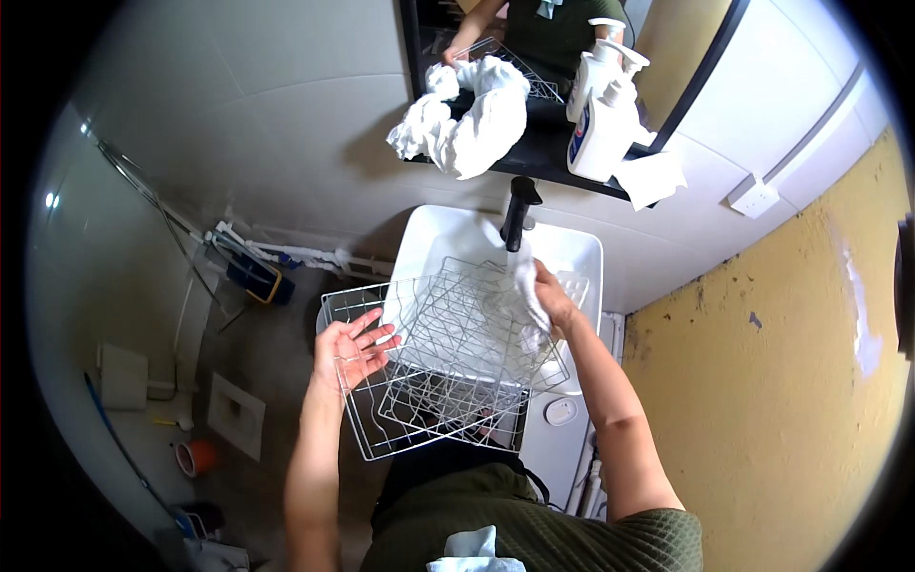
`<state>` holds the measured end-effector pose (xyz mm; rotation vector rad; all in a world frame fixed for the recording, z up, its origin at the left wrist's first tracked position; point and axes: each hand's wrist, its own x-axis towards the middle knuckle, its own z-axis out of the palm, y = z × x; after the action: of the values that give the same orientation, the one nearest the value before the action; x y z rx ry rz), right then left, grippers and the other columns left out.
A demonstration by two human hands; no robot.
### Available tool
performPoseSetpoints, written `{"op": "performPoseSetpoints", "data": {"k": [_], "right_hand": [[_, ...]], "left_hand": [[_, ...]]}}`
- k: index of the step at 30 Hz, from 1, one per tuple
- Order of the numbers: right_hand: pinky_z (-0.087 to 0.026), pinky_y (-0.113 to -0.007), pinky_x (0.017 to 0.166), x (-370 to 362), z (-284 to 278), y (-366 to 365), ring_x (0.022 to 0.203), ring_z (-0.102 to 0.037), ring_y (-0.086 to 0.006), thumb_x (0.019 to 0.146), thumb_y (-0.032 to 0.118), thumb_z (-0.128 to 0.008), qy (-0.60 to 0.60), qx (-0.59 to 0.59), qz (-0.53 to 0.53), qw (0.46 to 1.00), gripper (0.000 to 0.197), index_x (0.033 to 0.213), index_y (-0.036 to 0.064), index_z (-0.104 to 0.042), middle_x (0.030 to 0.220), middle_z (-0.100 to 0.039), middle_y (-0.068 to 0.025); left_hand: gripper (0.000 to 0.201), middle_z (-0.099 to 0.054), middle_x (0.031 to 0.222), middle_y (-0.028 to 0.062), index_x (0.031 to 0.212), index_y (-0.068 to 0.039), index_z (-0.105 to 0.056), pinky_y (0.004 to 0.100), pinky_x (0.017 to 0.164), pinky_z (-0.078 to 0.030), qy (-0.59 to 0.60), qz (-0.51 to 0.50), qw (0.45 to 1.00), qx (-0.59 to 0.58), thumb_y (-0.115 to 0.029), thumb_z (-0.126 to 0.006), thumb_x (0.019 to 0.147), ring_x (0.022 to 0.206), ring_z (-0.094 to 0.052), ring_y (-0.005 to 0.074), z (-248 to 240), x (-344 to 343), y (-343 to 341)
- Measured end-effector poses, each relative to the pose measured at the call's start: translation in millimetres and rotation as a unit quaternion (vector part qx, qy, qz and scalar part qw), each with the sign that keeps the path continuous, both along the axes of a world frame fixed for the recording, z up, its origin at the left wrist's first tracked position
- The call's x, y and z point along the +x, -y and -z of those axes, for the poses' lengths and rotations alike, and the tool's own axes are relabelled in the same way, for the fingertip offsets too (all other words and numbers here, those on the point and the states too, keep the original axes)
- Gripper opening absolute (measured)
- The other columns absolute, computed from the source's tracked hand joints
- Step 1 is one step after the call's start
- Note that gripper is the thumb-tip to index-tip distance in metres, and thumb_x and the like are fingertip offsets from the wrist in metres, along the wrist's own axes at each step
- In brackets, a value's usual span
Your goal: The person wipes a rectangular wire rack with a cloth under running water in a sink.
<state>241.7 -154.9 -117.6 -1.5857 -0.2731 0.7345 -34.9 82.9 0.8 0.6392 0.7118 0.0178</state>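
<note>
Plainly, the largest thing in play is the white rectangular ceramic sink (448, 229), and over its near half, toward six o'clock, rests the white wire dish rack with rows of upright prongs (457, 362), tilted so that its far edge sits above the basin and its near corner hangs out past the rim toward the person's body. At twelve o'clock from the rack stands the black tap (519, 214). The left hand (351, 351) lies at nine o'clock of the rack, palm up and fingers spread, propping the outer frame from below rather than closing round it; its grip is wide open and has hold of nothing. The right hand (553, 300) works at two o'clock of the rack, its grip closed on a small white wiping cloth (527, 291) that is pressed against the wires just below the tap. To do this wiping well, I judge that the left palm should brace the frame firmly, since the rack is poised on the basin edge and could slide or tip; the cloth is best drawn along each wire and round the base of the prongs, where dirt would lodge, turning the rack to reach the far side. On the dark shelf (543, 153) at twelve o'clock lie a bundled white towel (472, 114) and two white pump bottles (602, 105).
</note>
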Motion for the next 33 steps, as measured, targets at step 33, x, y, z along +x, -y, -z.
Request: {"op": "performPoseSetpoints", "data": {"k": [33], "right_hand": [[-0.047, -0.036, 0.064, -5.6, 24.4, -24.8, 0.067, -0.06, -0.0219, 0.095, 0.031, -0.047, 0.265, -0.19, -0.068, 0.943, 0.038, 0.097, -0.005, -0.06, 0.07, -0.061, -0.0191]], "left_hand": [[0.06, -0.055, 0.115, 0.0193, 0.13, -0.002, -0.042, 0.0308, 0.072, -0.048, 0.04, -0.106, 0.99, 0.08, -0.025, -0.045, 0.075, 0.106, -0.056, 0.032, -25.4, 1.7, 12.6]]}}
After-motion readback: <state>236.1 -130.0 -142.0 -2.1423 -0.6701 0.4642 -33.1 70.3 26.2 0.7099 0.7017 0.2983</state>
